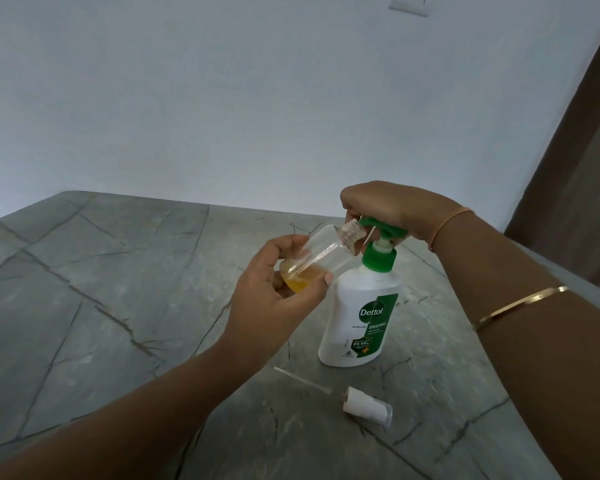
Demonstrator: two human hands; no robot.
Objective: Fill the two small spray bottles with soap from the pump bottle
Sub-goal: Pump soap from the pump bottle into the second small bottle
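Note:
A white pump bottle with a green pump head stands on the grey marbled table. My right hand rests on top of the green pump head, fingers curled over it. My left hand grips a small clear spray bottle, tilted with its open threaded neck just under the pump nozzle. Some orange soap sits in the bottle's bottom. The bottle's spray cap, with its long dip tube, lies on the table in front of the pump bottle. Only one small spray bottle is in view.
A pale wall rises behind the table's far edge. A brown door or frame stands at the right. The table's right edge runs close to my right forearm.

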